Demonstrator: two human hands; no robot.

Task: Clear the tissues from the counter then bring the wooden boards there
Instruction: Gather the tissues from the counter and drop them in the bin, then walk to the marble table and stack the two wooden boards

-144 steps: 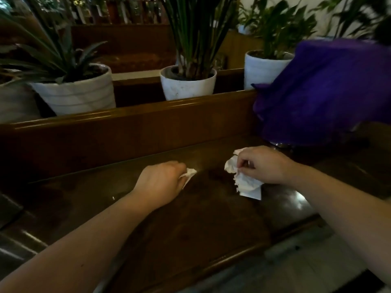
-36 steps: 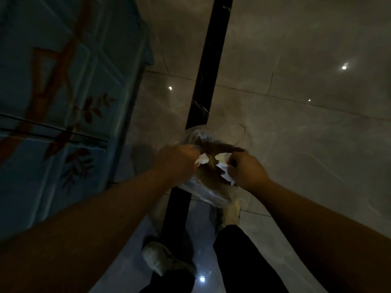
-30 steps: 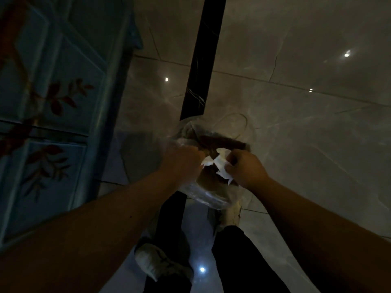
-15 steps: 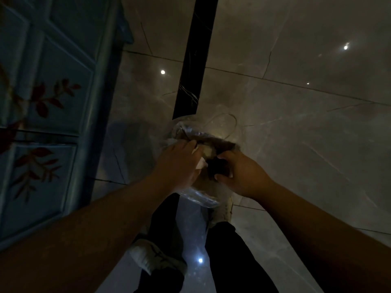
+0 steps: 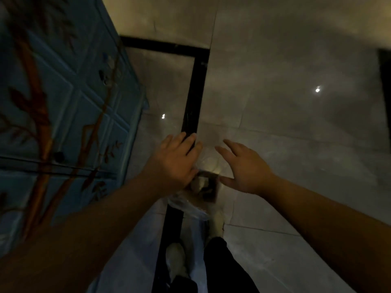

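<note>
I look down at a small brown bin lined with a clear plastic bag (image 5: 204,188) on the floor. Crumpled white tissues (image 5: 197,184) lie inside it. My left hand (image 5: 176,160) hovers above the bin's left side with fingers spread and nothing in it. My right hand (image 5: 243,166) is above the bin's right side, also open and holding nothing. The counter and the wooden boards are out of view.
A blue painted cabinet (image 5: 63,102) with red branch patterns stands close on the left. The floor is glossy grey tile (image 5: 296,123) with a black inlay strip (image 5: 193,98). My legs and white shoes (image 5: 175,261) are below the bin.
Both hands carried tissues from the counter to the bin, pushed them into the bag, and have now let go and lifted away with fingers spread.
</note>
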